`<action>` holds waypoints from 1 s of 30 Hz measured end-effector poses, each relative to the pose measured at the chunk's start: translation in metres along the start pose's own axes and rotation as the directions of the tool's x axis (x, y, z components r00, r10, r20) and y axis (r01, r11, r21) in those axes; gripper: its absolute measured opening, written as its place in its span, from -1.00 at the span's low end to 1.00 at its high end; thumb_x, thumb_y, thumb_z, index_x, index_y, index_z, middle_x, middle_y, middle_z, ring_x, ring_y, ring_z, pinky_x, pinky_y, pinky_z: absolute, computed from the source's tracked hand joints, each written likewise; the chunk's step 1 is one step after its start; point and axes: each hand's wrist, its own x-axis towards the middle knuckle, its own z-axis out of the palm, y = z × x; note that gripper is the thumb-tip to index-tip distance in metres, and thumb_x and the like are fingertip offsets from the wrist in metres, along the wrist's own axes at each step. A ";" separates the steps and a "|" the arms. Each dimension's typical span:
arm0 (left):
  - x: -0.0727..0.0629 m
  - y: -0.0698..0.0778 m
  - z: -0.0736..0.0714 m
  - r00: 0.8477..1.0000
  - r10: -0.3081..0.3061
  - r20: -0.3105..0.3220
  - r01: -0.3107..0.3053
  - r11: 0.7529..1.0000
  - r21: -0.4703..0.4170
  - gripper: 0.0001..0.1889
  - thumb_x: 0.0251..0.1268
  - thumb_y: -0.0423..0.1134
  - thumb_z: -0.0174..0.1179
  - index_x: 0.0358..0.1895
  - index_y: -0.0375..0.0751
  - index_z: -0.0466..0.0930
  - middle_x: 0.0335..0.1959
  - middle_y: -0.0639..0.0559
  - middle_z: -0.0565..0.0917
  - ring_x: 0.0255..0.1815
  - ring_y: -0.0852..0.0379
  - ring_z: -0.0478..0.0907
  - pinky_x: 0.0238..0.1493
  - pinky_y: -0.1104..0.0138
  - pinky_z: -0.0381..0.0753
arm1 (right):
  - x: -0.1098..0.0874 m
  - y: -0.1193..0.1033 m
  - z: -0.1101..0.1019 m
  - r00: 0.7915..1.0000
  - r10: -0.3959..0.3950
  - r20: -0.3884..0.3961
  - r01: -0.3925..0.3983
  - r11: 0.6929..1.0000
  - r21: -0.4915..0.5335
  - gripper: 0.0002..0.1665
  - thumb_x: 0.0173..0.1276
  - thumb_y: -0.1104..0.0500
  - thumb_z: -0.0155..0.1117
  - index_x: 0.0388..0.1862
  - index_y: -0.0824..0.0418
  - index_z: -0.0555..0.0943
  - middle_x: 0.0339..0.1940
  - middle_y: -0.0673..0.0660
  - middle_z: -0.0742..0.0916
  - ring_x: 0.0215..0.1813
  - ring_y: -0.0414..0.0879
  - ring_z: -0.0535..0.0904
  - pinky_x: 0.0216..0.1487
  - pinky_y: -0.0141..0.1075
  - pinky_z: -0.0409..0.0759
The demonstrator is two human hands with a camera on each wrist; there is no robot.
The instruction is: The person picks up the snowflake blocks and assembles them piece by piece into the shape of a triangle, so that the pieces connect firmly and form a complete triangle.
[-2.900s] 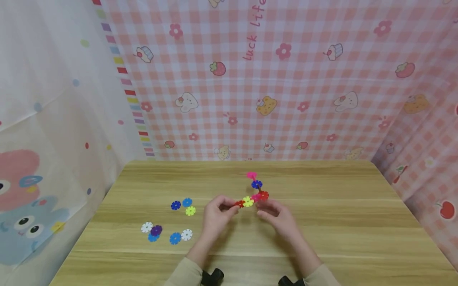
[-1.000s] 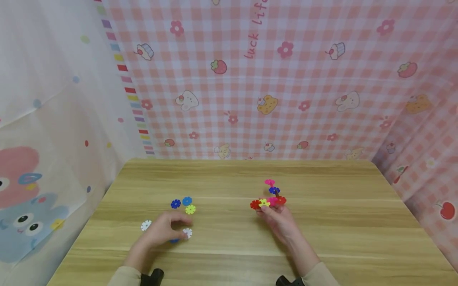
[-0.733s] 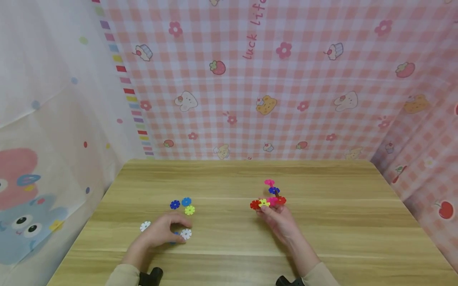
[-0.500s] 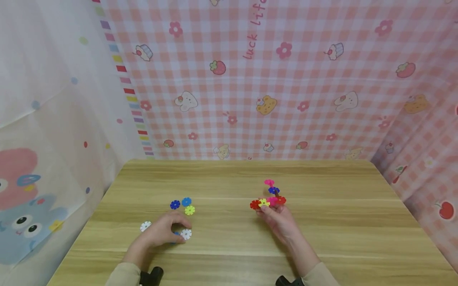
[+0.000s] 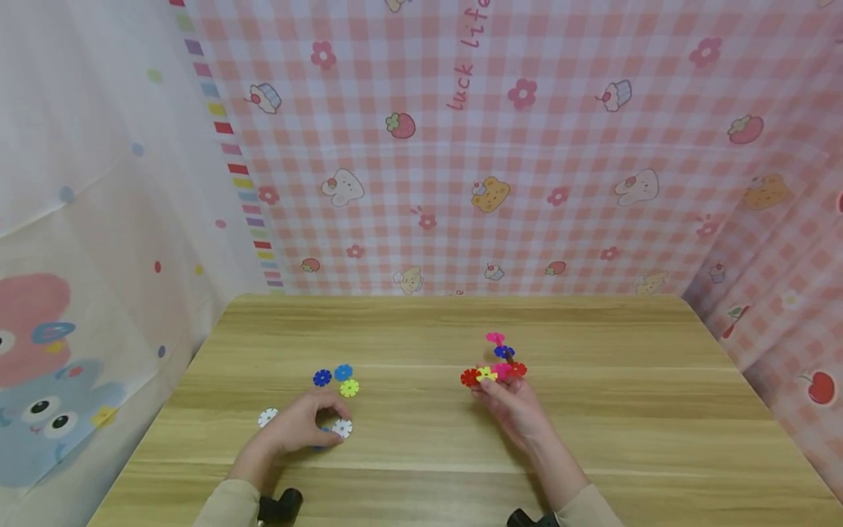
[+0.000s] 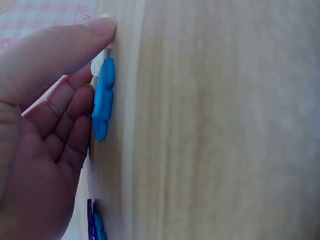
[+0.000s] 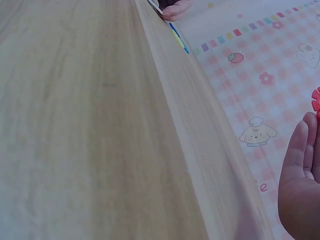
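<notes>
My left hand (image 5: 299, 424) is low over the table at left, thumb and fingers curved around a white snowflake disc (image 5: 342, 428) and pinching its edge. A blue snowflake disc (image 6: 103, 100) lies beside it under the hand, largely covered in the head view. My right hand (image 5: 516, 413) holds up a chain of linked snowflake discs (image 5: 486, 375), thumb on the yellow one. The chain runs red, yellow, pink and red, then bends back through a brown piece to blue and pink. Only part of that hand shows in the right wrist view.
Behind the left hand lie a dark blue disc (image 5: 322, 378), a lighter blue disc (image 5: 343, 372) and a yellow-green disc (image 5: 349, 388). Another white disc (image 5: 268, 417) is left of the hand. A purple disc (image 6: 90, 220) overlaps a blue one. Checked cloth (image 5: 421, 168) hangs behind the table.
Both hands were together at the chain; the left hand has since moved left and down to the white disc. The right hand has shifted slightly right with the chain. Lately both barely move.
</notes>
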 end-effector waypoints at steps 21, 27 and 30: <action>0.009 0.013 0.002 0.986 -0.113 -0.127 0.099 0.989 -0.109 -0.83 0.22 -0.48 0.30 -0.25 -0.10 0.68 -0.36 0.13 0.62 -0.28 0.15 0.55 -0.20 0.34 0.60 | 0.000 -0.001 0.000 1.000 0.002 -0.019 -0.002 1.000 -0.001 -0.82 0.45 0.38 0.14 -0.05 0.19 0.56 -0.16 0.07 0.71 -0.15 -0.12 0.67 0.14 -0.21 0.59; 0.019 0.031 0.009 0.970 -0.126 -0.210 0.100 0.986 -0.134 -0.85 0.20 -0.45 0.35 -0.21 -0.14 0.69 -0.36 0.14 0.66 -0.28 0.16 0.58 -0.21 0.35 0.61 | 0.001 0.001 0.000 1.000 -0.006 -0.006 0.006 1.000 -0.016 -0.82 0.45 0.39 0.14 -0.08 0.17 0.58 -0.17 0.07 0.71 -0.14 -0.12 0.67 0.12 -0.23 0.60; 0.028 0.046 0.016 0.958 -0.157 -0.239 0.119 0.979 -0.164 -0.85 0.20 -0.45 0.35 -0.20 -0.16 0.69 -0.36 0.13 0.66 -0.28 0.15 0.59 -0.21 0.36 0.62 | 0.001 0.002 0.000 1.000 -0.018 0.018 0.019 1.000 -0.024 -0.81 0.45 0.39 0.13 -0.09 0.15 0.59 -0.17 0.05 0.71 -0.14 -0.13 0.67 0.14 -0.22 0.59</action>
